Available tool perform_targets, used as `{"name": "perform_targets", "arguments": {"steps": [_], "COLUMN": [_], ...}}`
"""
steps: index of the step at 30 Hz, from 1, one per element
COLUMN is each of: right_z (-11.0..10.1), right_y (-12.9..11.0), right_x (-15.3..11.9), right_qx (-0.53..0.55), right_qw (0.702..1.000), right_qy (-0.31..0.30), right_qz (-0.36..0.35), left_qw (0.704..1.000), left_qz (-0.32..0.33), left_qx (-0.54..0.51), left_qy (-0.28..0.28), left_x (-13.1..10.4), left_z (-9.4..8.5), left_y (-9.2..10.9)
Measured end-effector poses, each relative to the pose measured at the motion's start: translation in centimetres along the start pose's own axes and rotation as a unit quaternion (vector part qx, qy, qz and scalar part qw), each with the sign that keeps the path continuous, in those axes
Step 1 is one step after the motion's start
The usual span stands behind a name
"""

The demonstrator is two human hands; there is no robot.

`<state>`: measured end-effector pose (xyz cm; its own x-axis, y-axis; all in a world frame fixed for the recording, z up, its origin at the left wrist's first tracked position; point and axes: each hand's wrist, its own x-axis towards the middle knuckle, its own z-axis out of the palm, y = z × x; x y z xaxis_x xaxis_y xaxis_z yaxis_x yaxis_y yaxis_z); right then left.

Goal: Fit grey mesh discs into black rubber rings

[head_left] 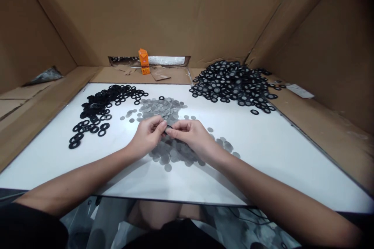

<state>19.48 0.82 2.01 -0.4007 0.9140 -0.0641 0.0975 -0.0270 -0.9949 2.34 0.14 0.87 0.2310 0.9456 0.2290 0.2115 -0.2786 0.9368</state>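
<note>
My left hand (148, 135) and my right hand (195, 135) meet over the middle of the white board. Both are closed, pinching a small black ring (169, 127) between thumbs and fingertips; the fingers cover much of it. Whether a disc sits in this ring is hidden. Beneath and around the hands lie many loose thin grey discs (165, 158), some overlapping. Just behind the discs rests a single black ring (161, 98). To the left spreads a heap of black rings (99, 103) with open centres. At the back right rises a bigger pile of black rings with grey centres (230, 83).
Cardboard walls (163, 11) enclose the white board (263, 155) at the back and sides. An orange box (143, 61) stands by a slot in the back wall. A white paper label (300, 91) lies at the right, and clear plastic (46, 74) at the left.
</note>
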Motion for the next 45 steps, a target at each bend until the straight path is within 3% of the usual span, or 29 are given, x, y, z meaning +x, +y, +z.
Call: {"name": "perform_targets", "arguments": {"steps": [4, 6, 8, 13, 15, 17, 21, 23, 27, 33, 38, 45], "right_z": [-0.5, -0.5, -0.1, 1.6, 2.2, 2.5, 2.4, 2.2, 1.7, 1.7, 1.7, 0.6], "right_y": [-0.6, -0.8, -0.9, -0.3, -0.1, 0.1, 0.5, 0.7, 0.8, 0.5, 0.4, 0.3], "right_x": [0.0, -0.1, -0.2, -0.4, -0.6, -0.6, -0.4, -0.2, 0.0, -0.1, -0.1, 0.3], "right_qx": [0.000, 0.009, 0.042, 0.214, 0.253, 0.266, 0.224, 0.193, 0.149, 0.084, 0.070, 0.037], "right_qw": [1.000, 0.999, 0.999, 0.977, 0.968, 0.964, 0.974, 0.981, 0.988, 0.995, 0.993, 0.999], "right_qy": [-0.013, -0.014, -0.008, -0.007, -0.004, -0.013, -0.034, -0.031, -0.022, 0.054, 0.090, -0.004], "right_qz": [0.019, 0.028, 0.028, 0.001, 0.001, 0.005, 0.009, 0.008, -0.014, -0.013, -0.021, -0.016], "left_qw": [0.990, 0.986, 0.988, 0.994, 0.993, 0.993, 0.988, 0.983, 0.977, 0.987, 0.988, 0.996], "left_qz": [-0.005, 0.016, 0.022, 0.022, 0.019, 0.004, -0.030, -0.036, -0.040, -0.028, -0.017, -0.006], "left_qx": [-0.032, -0.035, -0.062, -0.108, -0.112, -0.115, -0.109, -0.136, -0.188, -0.150, -0.144, -0.077], "left_qy": [-0.138, -0.162, -0.140, 0.013, 0.032, 0.005, -0.104, -0.121, -0.091, -0.042, -0.054, -0.038], "left_x": [0.9, 1.1, 0.9, -0.1, -0.3, -0.1, 0.5, 0.7, 0.7, 0.7, 0.6, 0.3], "left_z": [-1.1, -1.3, -1.0, 0.8, 1.0, 0.7, -0.6, -1.0, -0.6, -0.2, -0.4, -0.4], "left_y": [-0.4, -0.5, -0.5, -0.1, 0.0, 0.1, -0.2, -0.4, -1.1, -1.7, -1.3, -1.0]}}
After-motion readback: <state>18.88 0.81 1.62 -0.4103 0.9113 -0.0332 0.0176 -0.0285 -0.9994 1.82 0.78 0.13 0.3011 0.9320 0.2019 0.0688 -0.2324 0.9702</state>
